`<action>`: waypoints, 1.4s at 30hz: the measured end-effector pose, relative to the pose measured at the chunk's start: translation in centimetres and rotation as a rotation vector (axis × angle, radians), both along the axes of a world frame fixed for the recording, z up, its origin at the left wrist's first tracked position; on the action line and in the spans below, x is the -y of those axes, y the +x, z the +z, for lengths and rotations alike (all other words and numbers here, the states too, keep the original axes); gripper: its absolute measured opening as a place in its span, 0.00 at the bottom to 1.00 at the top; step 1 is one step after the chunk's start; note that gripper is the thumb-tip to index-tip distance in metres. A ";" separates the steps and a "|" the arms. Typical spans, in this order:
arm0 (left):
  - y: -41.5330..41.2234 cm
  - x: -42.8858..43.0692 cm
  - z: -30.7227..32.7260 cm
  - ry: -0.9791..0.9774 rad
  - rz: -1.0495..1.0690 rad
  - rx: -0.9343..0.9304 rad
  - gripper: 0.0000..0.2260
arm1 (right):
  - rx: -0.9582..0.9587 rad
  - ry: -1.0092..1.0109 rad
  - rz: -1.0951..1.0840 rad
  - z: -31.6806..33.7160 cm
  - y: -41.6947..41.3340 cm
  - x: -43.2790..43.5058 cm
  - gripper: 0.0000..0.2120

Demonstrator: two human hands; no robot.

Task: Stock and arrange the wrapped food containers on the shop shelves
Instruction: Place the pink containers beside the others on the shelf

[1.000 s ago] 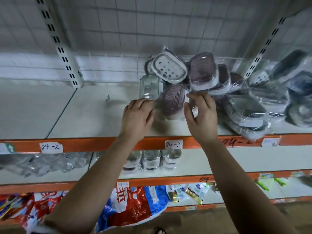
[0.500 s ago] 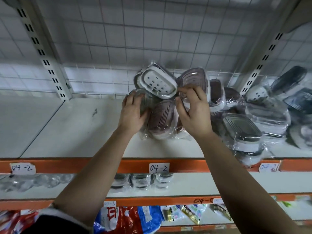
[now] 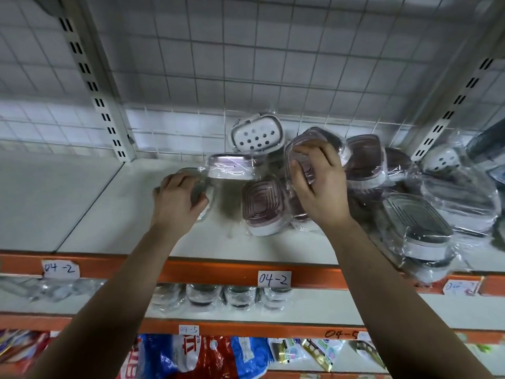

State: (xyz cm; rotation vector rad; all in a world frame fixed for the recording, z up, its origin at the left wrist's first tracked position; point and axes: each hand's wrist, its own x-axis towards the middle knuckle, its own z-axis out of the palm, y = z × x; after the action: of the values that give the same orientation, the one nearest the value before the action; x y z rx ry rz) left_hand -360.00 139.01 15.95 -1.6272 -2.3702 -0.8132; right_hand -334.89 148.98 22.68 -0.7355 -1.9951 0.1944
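This is a shop aisle. Tiered metal shelves (image 3: pixel 82 209) run across the view, each with an orange front edge (image 3: pixel 218 272) carrying handwritten paper labels (image 3: pixel 274 279) such as "04-2" and, lower down, "04-5". Slotted uprights (image 3: pixel 93 86) and a wire grid (image 3: pixel 246 64) back the far side. Stock lies in multiples: wrapped containers (image 3: pixel 415 228) heaped at the right of the top shelf, small clear jars (image 3: pixel 203 296) in a row beneath, and bright packets (image 3: pixel 191 356) on the lowest shelf in view.
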 end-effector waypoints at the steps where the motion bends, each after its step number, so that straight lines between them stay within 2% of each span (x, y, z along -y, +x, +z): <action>1: -0.4 0.5 0.0 0.002 0.015 0.000 0.23 | -0.009 0.004 0.011 0.0 -0.2 0.1 0.11; 4: -1.4 1.7 0.2 0.040 0.042 -0.023 0.29 | -0.009 0.014 0.022 0.1 -1.0 0.5 0.11; 12: -3.7 4.2 0.4 0.112 0.082 -0.041 0.25 | -0.026 0.054 0.007 0.3 -2.3 1.3 0.10; 16: -3.7 5.1 -0.4 0.109 0.106 -0.072 0.23 | 0.047 -0.006 0.004 0.5 -3.5 0.8 0.12; 24: -4.3 5.5 -0.8 0.112 0.112 0.014 0.25 | 0.228 -0.127 -0.040 2.4 -7.3 -4.3 0.18; 33: -4.5 4.8 -0.7 0.027 0.121 0.017 0.27 | 0.304 -0.269 -0.177 3.3 -10.7 -8.8 0.27; 37: -4.5 4.8 -0.6 0.015 0.130 0.012 0.28 | 0.246 -0.256 -0.174 2.4 -11.2 -9.3 0.20; 42: -4.4 4.9 -0.5 0.019 0.134 0.020 0.28 | 0.203 -0.318 -0.020 0.5 -11.4 -8.2 0.12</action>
State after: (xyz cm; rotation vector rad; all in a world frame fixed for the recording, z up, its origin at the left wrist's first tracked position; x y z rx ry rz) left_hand -364.36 134.07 15.43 -1.4420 -2.4462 -0.8278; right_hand -346.33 157.15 23.22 -1.0098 -2.1745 0.4485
